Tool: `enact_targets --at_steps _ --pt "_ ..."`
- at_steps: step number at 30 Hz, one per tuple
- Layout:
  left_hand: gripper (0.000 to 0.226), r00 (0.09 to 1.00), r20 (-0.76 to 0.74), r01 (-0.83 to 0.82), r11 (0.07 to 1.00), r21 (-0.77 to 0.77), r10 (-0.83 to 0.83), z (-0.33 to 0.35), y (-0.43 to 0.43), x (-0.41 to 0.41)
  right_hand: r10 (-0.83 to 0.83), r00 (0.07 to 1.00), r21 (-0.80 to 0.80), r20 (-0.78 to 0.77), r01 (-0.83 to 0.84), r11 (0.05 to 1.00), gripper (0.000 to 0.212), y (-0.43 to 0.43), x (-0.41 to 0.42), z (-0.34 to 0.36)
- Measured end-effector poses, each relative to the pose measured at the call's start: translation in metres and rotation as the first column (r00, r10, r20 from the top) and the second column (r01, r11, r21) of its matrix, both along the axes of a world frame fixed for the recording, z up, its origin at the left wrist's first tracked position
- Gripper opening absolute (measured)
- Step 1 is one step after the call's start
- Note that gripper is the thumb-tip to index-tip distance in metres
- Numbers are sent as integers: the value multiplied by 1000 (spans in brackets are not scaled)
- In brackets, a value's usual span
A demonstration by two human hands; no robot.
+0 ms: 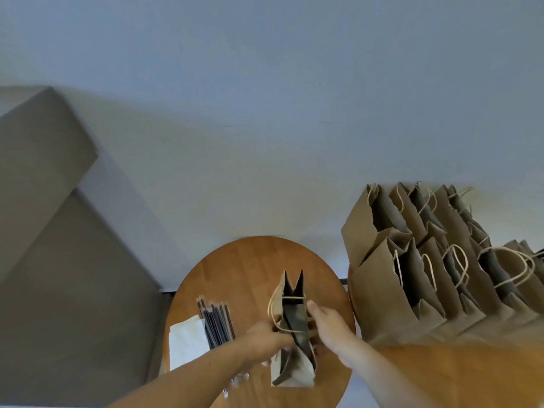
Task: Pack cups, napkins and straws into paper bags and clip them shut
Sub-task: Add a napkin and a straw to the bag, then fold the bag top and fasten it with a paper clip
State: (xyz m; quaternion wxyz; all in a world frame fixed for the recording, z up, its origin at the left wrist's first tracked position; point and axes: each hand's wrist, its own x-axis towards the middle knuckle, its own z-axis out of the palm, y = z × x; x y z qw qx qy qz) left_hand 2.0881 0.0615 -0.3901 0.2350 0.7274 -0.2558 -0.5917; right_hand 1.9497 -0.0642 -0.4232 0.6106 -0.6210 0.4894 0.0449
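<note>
Standing open on the round table (235, 266), the brown paper bag (294, 369) showed a dark inside and slack twine handles; left hand (265, 338) and right hand (328, 322) gripped opposite rims; straws (216, 322) and napkins (188, 343) lay just left

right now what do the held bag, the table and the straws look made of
The bag looks like matte brown kraft paper, creased, with cord handles. The table seems wood or veneer: warm brown, plank lines. The straws are thin, dark, probably plastic; too blurred to confirm.
</note>
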Motion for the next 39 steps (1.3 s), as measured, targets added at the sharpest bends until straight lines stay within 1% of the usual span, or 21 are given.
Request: enact_targets --at_steps 2,5,7,9,10,12,13,14,15,17,18,21,23,25,27,28,29,32,35,37,39 --pt "39 1000 -28 -8 1000 -24 7 -4 -3 -8 -8 998 22 61 6 1000 50 10 7 3" --pt "41 996 -48 -74 991 -112 69 -13 -8 -21 -19 992 37 123 14 999 50 22 14 6" --pt "29 990 74 -111 984 -141 123 -20 -12 -27 -11 987 22 158 8 1000 47 26 14 3" --pt "10 953 284 -82 993 -87 103 -24 -16 -30 3 987 53 163 -11 999 42 25 11 1" --pt "9 930 357 -76 996 -53 90 -26 -17 -30 18 986 80 166 -31 996 39 24 9 0" --pt "14 905 415 -94 995 -22 94 -31 -19 -30 89 979 98 181 -108 989 35 18 5 -2" --pt "16 898 427 -107 994 -17 104 -32 -20 -29 145 971 66 192 -160 985 33 14 3 -3" --pt "18 893 435 -124 992 -17 119 -31 -20 -28 207 961 -10 186 -209 978 31 8 1 -6" --pt "20 887 442 -138 990 -17 131 -31 -21 -26 270 951 -129 150 -252 959 29 1 -2 -8" --pt "26 875 467 -137 990 -11 126 -28 -22 -19 326 944 -373 55 -284 883 41 -16 -5 -10" --pt "30 868 486 -118 993 0 103 -26 -24 -15 336 941 -458 41 -281 843 47 -24 -6 -8" --pt "32 831 556 -11 999 47 -16 -17 -31 -4 422 907 -628 7 -324 708 64 -45 -2 -2" --pt "31 780 616 74 994 78 -106 -12 -38 2 502 863 -716 -58 -386 582 68 -57 3 -2" --pt "33 748 644 131 987 91 -159 -10 -44 7 563 813 -755 -149 -461 466 56 -68 9 -4" --pt "34 735 649 175 979 100 -198 -11 -49 12 572 795 -762 -200 -494 420 31 -76 15 -5" --pt "32 732 651 179 979 99 -200 -12 -50 14 559 803 -762 -205 -490 424 20 -78 18 -5" --pt "31 736 652 162 982 93 -183 -15 -50 15 543 814 -761 -206 -482 434 15 -80 20 -6" --pt "33 740 669 29 997 72 -70 -26 -48 17 530 826 -772 -191 -460 438 13 -79 22 -13" --pt "38 688 726 -68 996 60 3 -33 -44 15 560 816 -770 -147 -449 454 13 -79 22 -18" --pt "40 664 747 -79 996 39 24 -36 -41 15 573 817 -756 -64 -415 506 14 -85 17 -18" --pt "42 667 744 -98 995 25 47 -38 -39 16 500 865 -756 38 -303 581 18 -93 7 -21"
